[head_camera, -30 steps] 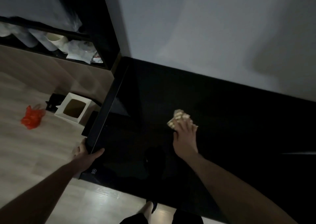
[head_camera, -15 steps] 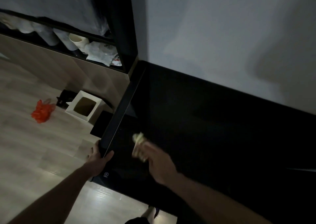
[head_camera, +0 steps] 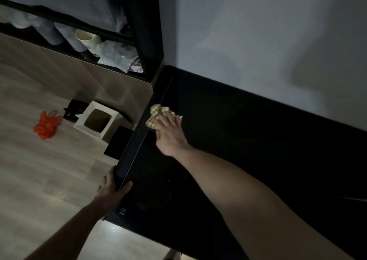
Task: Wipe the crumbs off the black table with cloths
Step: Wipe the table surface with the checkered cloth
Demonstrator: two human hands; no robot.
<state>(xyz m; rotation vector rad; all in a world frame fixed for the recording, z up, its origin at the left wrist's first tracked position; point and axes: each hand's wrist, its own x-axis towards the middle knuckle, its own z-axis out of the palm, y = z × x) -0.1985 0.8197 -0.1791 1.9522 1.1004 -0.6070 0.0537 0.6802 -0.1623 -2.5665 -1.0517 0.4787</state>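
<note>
Crumbs are too small to make out on the dark surface (head_camera: 248, 140). Near its left edge, the right hand (head_camera: 170, 134) is pressing a checked cloth (head_camera: 155, 113) flat with straight fingers, likely sweeping toward that edge. The left hand (head_camera: 111, 192) is gripping that edge nearer the person, probably bracing.

A dimly lit room in a home is seen from above: pale wood-look flooring (head_camera: 39, 170) is laid beside a glossy black surface (head_camera: 248, 140) set against a plain white wall (head_camera: 258, 31). A low open shelf (head_camera: 79, 53) is stocked with white cups and plastic-wrapped goods, while a small white bin (head_camera: 95, 121) and a crumpled orange bag (head_camera: 46, 125) are left on the floor.
</note>
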